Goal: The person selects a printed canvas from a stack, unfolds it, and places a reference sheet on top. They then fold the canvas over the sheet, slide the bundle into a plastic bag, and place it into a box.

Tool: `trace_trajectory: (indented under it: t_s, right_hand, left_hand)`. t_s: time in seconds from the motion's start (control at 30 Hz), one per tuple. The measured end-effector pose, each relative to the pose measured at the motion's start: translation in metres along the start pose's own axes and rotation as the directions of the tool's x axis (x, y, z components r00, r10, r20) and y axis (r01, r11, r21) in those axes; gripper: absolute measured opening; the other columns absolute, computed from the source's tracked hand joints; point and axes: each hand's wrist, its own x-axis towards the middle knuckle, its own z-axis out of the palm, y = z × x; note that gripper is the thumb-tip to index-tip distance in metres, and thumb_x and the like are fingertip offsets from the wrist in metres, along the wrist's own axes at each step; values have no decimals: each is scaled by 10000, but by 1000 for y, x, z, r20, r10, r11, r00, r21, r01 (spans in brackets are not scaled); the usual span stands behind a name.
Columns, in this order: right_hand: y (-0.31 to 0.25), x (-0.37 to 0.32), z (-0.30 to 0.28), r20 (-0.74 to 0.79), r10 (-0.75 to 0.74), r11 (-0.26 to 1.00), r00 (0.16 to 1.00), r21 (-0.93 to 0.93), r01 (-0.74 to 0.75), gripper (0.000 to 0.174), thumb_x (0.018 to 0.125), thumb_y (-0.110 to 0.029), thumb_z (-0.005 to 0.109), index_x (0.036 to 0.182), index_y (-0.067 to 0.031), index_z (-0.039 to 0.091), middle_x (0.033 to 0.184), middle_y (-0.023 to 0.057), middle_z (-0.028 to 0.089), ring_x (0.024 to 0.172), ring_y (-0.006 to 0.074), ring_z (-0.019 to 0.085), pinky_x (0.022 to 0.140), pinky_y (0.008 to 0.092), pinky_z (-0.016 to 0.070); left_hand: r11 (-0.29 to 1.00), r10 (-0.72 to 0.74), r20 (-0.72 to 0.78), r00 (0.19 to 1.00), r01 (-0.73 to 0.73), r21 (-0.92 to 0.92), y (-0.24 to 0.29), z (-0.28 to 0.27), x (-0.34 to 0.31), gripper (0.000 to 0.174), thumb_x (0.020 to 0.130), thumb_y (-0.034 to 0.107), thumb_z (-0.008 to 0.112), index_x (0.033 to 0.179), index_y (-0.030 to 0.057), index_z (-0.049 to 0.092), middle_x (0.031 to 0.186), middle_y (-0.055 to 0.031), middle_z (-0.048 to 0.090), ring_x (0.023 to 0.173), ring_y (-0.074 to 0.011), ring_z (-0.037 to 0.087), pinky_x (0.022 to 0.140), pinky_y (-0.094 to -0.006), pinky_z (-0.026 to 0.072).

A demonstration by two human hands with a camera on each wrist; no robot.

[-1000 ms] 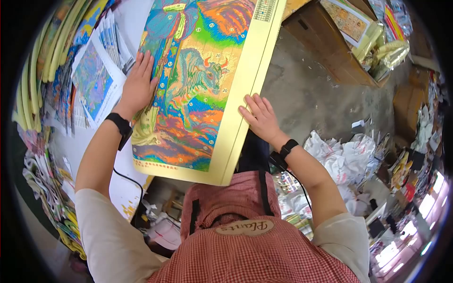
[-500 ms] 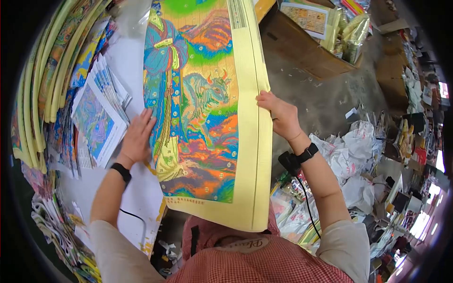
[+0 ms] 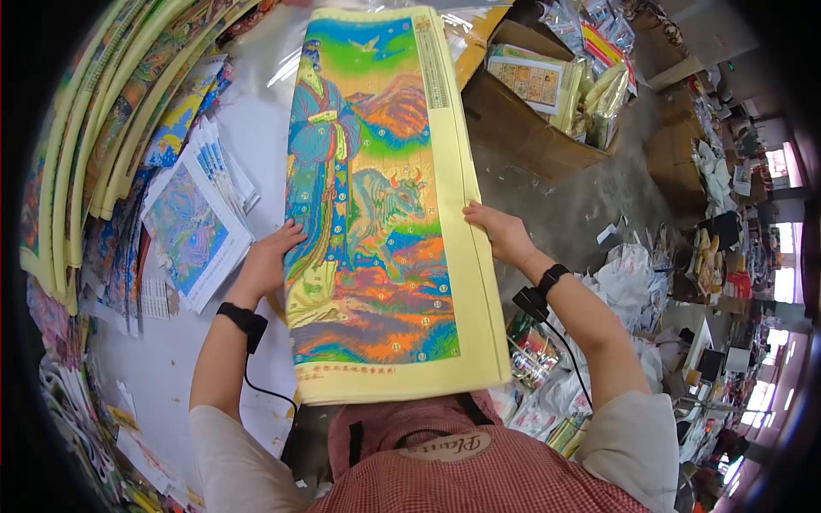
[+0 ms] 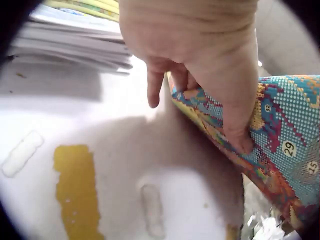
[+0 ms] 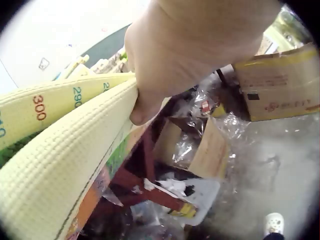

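Observation:
A folded cross-stitch canvas [image 3: 385,197] spreads in front of me in the head view, printed with a robed figure, an ox and hills, with plain yellow margins. My left hand [image 3: 267,263] holds its left folded edge; in the left wrist view the thumb [image 4: 237,135] presses on the printed face while some fingers go beneath. On the opposite side my right hand [image 3: 503,232] pinches the yellow margin. The right wrist view shows two layers of canvas [image 5: 75,135] meeting in that grip, the upper one with printed numbers.
The white table [image 3: 205,376] carries printed sheets [image 3: 192,227] left of the canvas and several folded canvases [image 3: 94,145] stacked beyond. A cardboard box [image 3: 530,137] of wrapped packs stands at the far right. White plastic bags [image 3: 629,282] lie on the floor at right.
My right hand has gone from lying on the margin with spread fingers to pinching its edge. The left hand has slid down the left edge, and more of the canvas's far end shows.

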Motion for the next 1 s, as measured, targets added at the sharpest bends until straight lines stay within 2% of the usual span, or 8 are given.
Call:
trace_trajectory:
  t_s: [0.17, 0.2, 0.3, 0.57, 0.77, 0.8, 0.87, 1.0]
  right_hand:
    - [-33, 5, -47, -12, 312, 872, 950, 400, -281, 313, 814, -125, 718, 1114, -56, 662, 1143, 106, 665, 1079, 189, 632, 908, 290, 498]
    - [-47, 10, -55, 86, 498, 646, 863, 627, -435, 270, 843, -78, 692, 1108, -31, 671, 1132, 94, 669, 1020, 138, 625, 869, 259, 495]
    - [-72, 29, -67, 112, 553, 511, 826, 738, -442, 249, 869, -49, 661, 1114, -7, 660, 1111, 67, 668, 975, 114, 614, 836, 248, 501]
    - [-87, 0, -38, -369, 39, 951, 929, 299, 79, 327, 784, -44, 656, 1105, -44, 591, 1175, 157, 620, 1142, 317, 560, 975, 384, 439]
    - [-63, -15, 17, -243, 189, 905, 952, 420, -72, 299, 755, -151, 710, 1024, -46, 634, 1022, 142, 661, 1000, 278, 626, 829, 356, 505]
    - [-59, -17, 30, -131, 305, 866, 943, 449, -218, 373, 807, -264, 683, 1092, -36, 608, 1052, 143, 650, 981, 275, 630, 796, 373, 528]
    - [-97, 11, -4, 103, 469, 132, 877, 974, -185, 409, 825, -218, 667, 1164, -5, 584, 1115, 165, 630, 1049, 272, 606, 872, 382, 506]
    - [-75, 10, 12, 368, 557, -106, 745, 920, -376, 448, 918, -229, 583, 1267, 36, 493, 1256, 179, 552, 1102, 264, 578, 964, 396, 471]
  left_hand:
    - [965, -85, -152, 985, 44, -258, 40, -67, -11, 534, 751, 225, 762, 1228, 53, 594, 1279, -122, 593, 1242, -263, 520, 1046, -381, 384]
    - [952, -78, -290, 954, -15, -305, 33, -62, -10, 523, 767, 219, 754, 1230, 43, 586, 1284, -140, 580, 1237, -276, 518, 1052, -387, 373]
    - [900, -69, -669, 740, -243, -362, -20, -20, 17, 491, 813, 199, 727, 1236, 12, 562, 1300, -196, 542, 1222, -317, 514, 1071, -406, 342]
    - [749, 184, -867, 464, -637, -182, -16, -30, 27, 280, 854, 197, 667, 1004, 15, 516, 955, -196, 659, 900, -298, 638, 978, -537, 358]
    - [994, 106, -396, 912, -90, 60, -67, -4, -24, 324, 830, 268, 666, 1058, 84, 529, 969, -120, 645, 856, -259, 606, 958, -393, 377]
    - [990, 2, -401, 916, 54, 129, -72, 17, -27, 348, 830, 273, 669, 1088, 79, 538, 1001, -131, 641, 885, -267, 611, 952, -389, 394]
    - [959, -184, -398, 899, 254, 129, -76, 44, -33, 382, 831, 280, 671, 1128, 73, 547, 1045, -142, 634, 929, -274, 615, 945, -385, 416]
    - [846, -402, -329, 855, 209, -490, -24, 13, -28, 413, 836, 286, 672, 1165, 66, 551, 1097, -143, 622, 987, -276, 610, 938, -387, 439]
